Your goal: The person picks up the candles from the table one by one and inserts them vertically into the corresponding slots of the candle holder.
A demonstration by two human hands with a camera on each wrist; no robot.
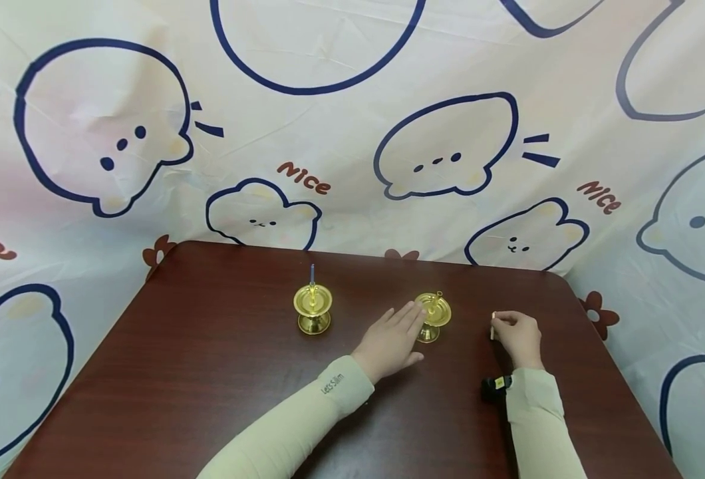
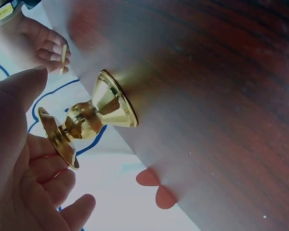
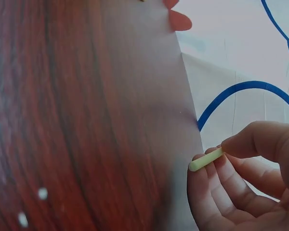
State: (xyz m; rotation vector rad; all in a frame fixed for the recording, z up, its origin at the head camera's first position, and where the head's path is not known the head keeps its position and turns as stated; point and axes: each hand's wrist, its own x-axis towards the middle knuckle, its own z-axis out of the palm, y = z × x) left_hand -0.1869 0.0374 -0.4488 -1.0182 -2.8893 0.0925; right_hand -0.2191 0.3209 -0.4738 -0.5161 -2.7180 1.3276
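Pale sleeves stretch across dark wooden table. Left hand, fingers extended, lies at dish of brass holder, perhaps to steady it; firm contact hard to confirm. Right hand, right of holder, pinches short yellowish stick by one end, other end exposed, likely for control. Second brass holder, blue candle upright, stands apart. Left fingers partly block dish. Cartoon-print cloth hangs behind.

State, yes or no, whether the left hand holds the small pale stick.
No, the right wrist view shows the small pale stick pinched by the right hand's thumb and fingers.
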